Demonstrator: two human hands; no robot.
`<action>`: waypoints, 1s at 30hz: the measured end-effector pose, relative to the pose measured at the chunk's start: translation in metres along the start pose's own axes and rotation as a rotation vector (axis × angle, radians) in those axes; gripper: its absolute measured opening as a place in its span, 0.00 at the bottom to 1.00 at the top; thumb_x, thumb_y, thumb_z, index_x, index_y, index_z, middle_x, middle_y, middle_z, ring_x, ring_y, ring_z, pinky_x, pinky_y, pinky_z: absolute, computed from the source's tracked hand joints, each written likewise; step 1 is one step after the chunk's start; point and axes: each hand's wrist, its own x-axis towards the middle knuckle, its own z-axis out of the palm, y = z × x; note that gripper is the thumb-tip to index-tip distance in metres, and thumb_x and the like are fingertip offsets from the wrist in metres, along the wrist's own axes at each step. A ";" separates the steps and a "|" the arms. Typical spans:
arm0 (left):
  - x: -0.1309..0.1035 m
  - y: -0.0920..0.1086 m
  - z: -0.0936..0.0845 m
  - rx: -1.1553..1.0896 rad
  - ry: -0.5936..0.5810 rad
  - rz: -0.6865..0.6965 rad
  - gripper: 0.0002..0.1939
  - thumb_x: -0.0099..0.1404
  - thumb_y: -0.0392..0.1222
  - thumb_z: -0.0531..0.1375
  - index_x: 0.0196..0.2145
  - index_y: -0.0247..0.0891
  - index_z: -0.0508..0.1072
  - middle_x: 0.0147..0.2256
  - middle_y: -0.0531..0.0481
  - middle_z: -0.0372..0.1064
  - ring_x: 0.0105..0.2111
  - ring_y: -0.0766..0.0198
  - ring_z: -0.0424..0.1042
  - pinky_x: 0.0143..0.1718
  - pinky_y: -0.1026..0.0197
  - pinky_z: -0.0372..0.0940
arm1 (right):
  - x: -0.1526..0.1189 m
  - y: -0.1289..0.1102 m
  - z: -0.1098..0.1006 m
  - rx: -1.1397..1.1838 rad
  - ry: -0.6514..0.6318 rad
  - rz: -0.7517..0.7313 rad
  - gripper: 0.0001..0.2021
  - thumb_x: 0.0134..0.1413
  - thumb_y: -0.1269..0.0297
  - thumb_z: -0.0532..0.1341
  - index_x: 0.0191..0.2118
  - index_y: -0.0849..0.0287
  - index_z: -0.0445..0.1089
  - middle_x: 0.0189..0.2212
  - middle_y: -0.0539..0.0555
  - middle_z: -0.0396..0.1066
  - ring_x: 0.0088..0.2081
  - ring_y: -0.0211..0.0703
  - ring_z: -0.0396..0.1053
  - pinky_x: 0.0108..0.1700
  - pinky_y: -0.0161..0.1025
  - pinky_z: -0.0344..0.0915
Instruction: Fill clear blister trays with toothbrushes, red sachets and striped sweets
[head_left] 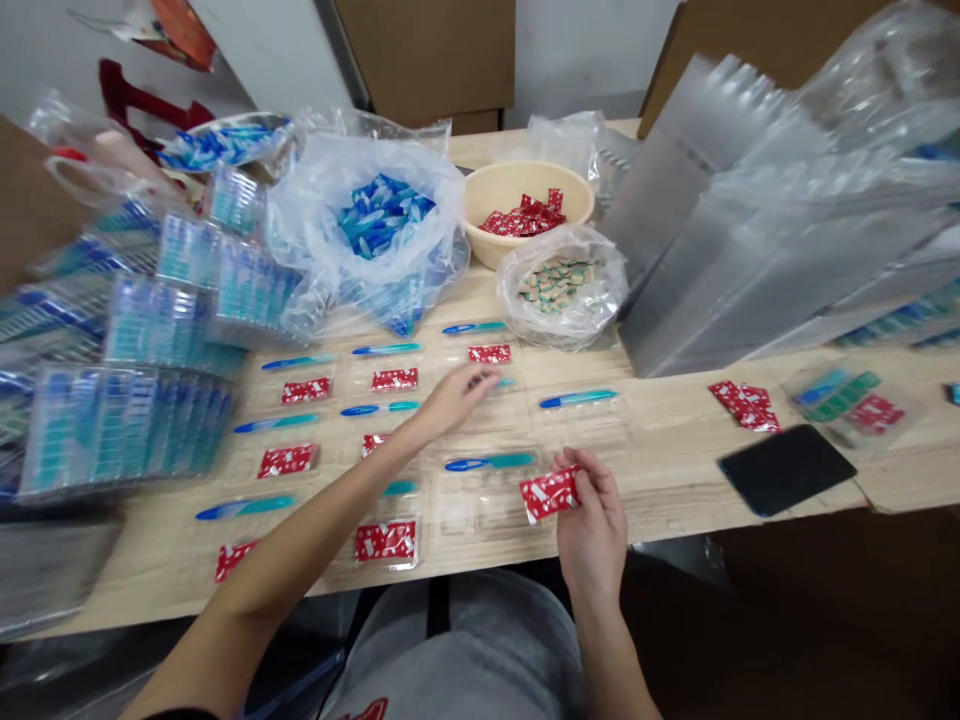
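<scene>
We can read no words, brands or numbers. The red packet (550, 493) in our right fingers (598, 477) bears white printed shapes, with no lettering we can make out. Beyond our left fingers (480, 377) and off to their right, faint dark marks on the stacked clear plastic (679, 190) are too blurred to read. Nearer us than both sets of fingers, a red mark on the grey clothing (457, 650) is cut off and illegible.

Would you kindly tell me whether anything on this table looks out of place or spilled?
Nothing looks spilled. The black phone-like slab seems oddly placed, right by the front edge of the table, and some red packets lie askew beside it, outside any clear tray.
</scene>
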 end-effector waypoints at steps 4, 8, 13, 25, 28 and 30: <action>-0.056 0.026 0.013 -0.424 -0.513 -0.102 0.16 0.64 0.47 0.56 0.46 0.37 0.69 0.31 0.52 0.70 0.29 0.66 0.68 0.33 0.63 0.64 | -0.003 0.015 0.014 -0.056 -0.035 -0.306 0.06 0.56 0.63 0.59 0.39 0.54 0.71 0.43 0.52 0.72 0.44 0.42 0.72 0.51 0.49 0.66; -0.056 0.018 0.012 -0.291 -0.284 -0.063 0.13 0.65 0.43 0.54 0.46 0.36 0.68 0.36 0.49 0.72 0.36 0.64 0.70 0.38 0.62 0.64 | 0.000 0.020 0.009 -0.369 -0.147 -0.562 0.10 0.61 0.65 0.54 0.46 0.54 0.69 0.50 0.56 0.68 0.54 0.45 0.65 0.58 0.54 0.60; -0.019 -0.009 0.002 0.403 -0.035 -0.010 0.12 0.66 0.35 0.53 0.45 0.36 0.72 0.42 0.44 0.71 0.44 0.55 0.69 0.49 0.53 0.63 | 0.020 0.016 -0.026 -0.664 -0.022 -0.807 0.12 0.61 0.67 0.53 0.49 0.57 0.67 0.50 0.59 0.65 0.55 0.47 0.63 0.58 0.56 0.58; 0.067 -0.009 -0.043 0.528 0.299 0.335 0.14 0.67 0.37 0.51 0.45 0.33 0.73 0.41 0.40 0.69 0.43 0.56 0.67 0.47 0.54 0.62 | 0.032 0.037 -0.069 -0.936 -0.055 -1.040 0.15 0.58 0.75 0.54 0.49 0.56 0.67 0.45 0.59 0.68 0.49 0.48 0.66 0.50 0.55 0.64; 0.151 0.010 -0.069 0.473 0.353 0.310 0.15 0.65 0.33 0.49 0.44 0.33 0.73 0.43 0.41 0.70 0.46 0.58 0.67 0.51 0.56 0.60 | 0.033 0.040 -0.076 -0.916 -0.092 -1.097 0.16 0.56 0.78 0.55 0.50 0.57 0.66 0.44 0.59 0.69 0.49 0.48 0.66 0.51 0.55 0.64; 0.205 0.019 -0.075 0.504 0.276 0.249 0.16 0.63 0.31 0.50 0.44 0.32 0.74 0.45 0.41 0.71 0.48 0.56 0.67 0.52 0.56 0.59 | 0.033 0.043 -0.079 -0.914 -0.088 -1.106 0.16 0.57 0.78 0.54 0.49 0.58 0.66 0.43 0.59 0.69 0.48 0.47 0.67 0.50 0.55 0.64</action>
